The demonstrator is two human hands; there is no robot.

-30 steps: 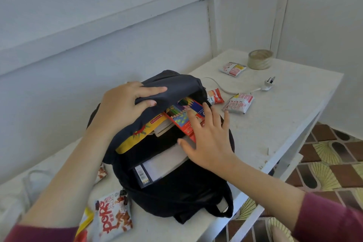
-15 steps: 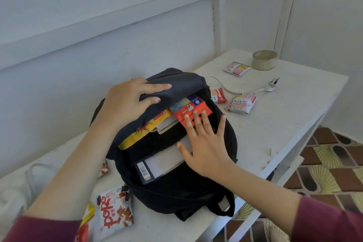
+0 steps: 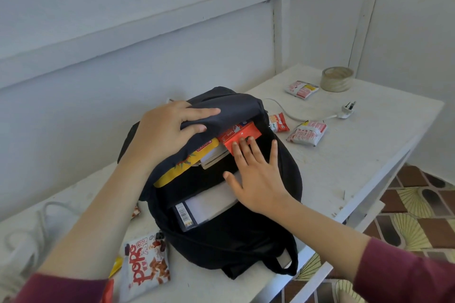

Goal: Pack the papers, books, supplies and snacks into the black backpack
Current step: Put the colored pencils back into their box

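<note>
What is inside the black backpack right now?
Showing: a red box, a yellow packet, a small book, a white barcoded book. The flap and right hand cover the rest.

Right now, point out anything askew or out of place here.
The red box sits tilted, poking out of the backpack's mouth under the right hand's flat fingers. The left hand grips the flap. Several snack packets lie unpacked on the table.
</note>
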